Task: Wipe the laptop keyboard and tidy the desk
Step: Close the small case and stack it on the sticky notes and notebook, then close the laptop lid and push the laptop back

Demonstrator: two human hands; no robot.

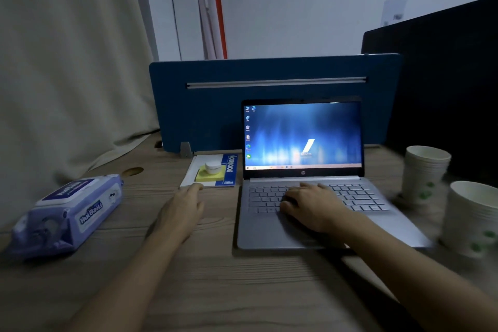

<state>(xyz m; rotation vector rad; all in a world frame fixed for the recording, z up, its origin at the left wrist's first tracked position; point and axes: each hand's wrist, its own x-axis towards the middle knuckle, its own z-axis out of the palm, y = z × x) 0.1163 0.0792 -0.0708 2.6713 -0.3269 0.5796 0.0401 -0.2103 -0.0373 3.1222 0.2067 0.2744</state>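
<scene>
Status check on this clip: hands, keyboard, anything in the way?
Right hand flat on laptop keyboard, no wipe visible. Left hand open, touching notebook. Wipes pack closed.

1. The right hand (pixel 310 206) covers part of the laptop keyboard (pixel 347 195); whether anything lies under its palm cannot be told.
2. The nearer paper cup (pixel 471 219) is motion-blurred and cut off by the right edge.
3. The screen icons (pixel 248 132) are too small to read.
4. The wipes pack (pixel 67 214) hides the table (pixel 215 277) behind it.
5. Both forearms leave the bottom edge.
</scene>
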